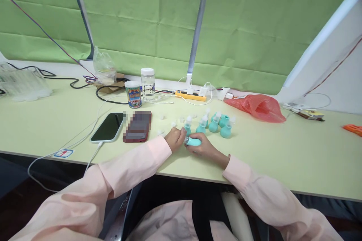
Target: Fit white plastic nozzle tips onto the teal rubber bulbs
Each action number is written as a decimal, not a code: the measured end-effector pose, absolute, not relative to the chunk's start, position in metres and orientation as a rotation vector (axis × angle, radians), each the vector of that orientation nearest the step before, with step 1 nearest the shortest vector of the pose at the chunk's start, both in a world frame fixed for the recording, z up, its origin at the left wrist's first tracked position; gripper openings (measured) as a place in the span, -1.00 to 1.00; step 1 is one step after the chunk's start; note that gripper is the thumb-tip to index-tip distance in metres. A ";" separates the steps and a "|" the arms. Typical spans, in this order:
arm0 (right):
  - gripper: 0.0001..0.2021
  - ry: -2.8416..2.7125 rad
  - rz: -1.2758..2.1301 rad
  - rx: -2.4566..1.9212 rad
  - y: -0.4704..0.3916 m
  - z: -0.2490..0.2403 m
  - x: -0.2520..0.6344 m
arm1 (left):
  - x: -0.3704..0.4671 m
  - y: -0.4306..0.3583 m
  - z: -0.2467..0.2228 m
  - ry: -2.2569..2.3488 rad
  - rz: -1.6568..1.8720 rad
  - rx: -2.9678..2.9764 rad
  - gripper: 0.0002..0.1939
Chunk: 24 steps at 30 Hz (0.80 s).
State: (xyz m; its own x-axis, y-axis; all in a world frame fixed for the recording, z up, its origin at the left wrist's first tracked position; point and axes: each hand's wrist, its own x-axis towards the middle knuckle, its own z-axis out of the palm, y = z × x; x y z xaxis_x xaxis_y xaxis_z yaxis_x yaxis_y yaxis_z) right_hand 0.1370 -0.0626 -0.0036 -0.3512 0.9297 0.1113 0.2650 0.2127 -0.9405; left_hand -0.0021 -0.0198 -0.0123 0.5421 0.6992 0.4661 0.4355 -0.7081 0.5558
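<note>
Head camera view, with clock directions read from the held bulb and twelve pointing away from the person: the right hand (202, 147) grasps a teal squeeze bulb (194, 142), lying on its side with its clear tip toward nine, above the near edge of the table (288, 150). The left hand (175, 139) is clenched at that tip; its curled fingers hide whatever they may pinch, and the right hand's lower fingers are hard to make out.

More teal squeeze bulbs (215, 124) stand from about half past eleven to two, most with clear tips; they overlap, so the rear ones are partly hidden, and the leftmost is partly covered by the left hand. Small translucent pieces (162, 117) lie toward ten and eleven, too blurred to identify.

Between nine and ten are a dark-red-cased phone (144, 124), its screen pixelated, and a white-edged phone (108, 127) with a cable plugged in. An instant-noodle cup (134, 95) at ten overlaps a white-lidded jar (148, 84). Toward two lies a crumpled red plastic bag (260, 108), its contents unclear. At three, an orange item (353, 130) is cut off by the frame.
</note>
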 end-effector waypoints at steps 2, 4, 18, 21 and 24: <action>-0.98 -1.765 1.159 -1.121 -0.063 -0.001 0.137 | -0.001 -0.021 -0.012 0.942 0.983 2.404 -0.56; -0.97 -1.745 1.177 -1.120 -0.063 0.002 0.136 | 0.000 -0.022 -0.008 0.970 1.007 2.403 -0.55; -0.87 -1.625 1.106 -0.993 -0.060 0.000 0.141 | -0.066 0.014 0.041 1.321 0.468 2.872 -0.73; -0.88 -1.647 1.093 -1.000 -0.061 0.001 0.141 | -0.062 0.013 0.033 1.241 0.218 2.866 -0.70; -0.87 -1.665 1.083 -1.016 -0.060 0.000 0.141 | -0.057 0.012 0.023 1.224 0.137 2.814 -0.77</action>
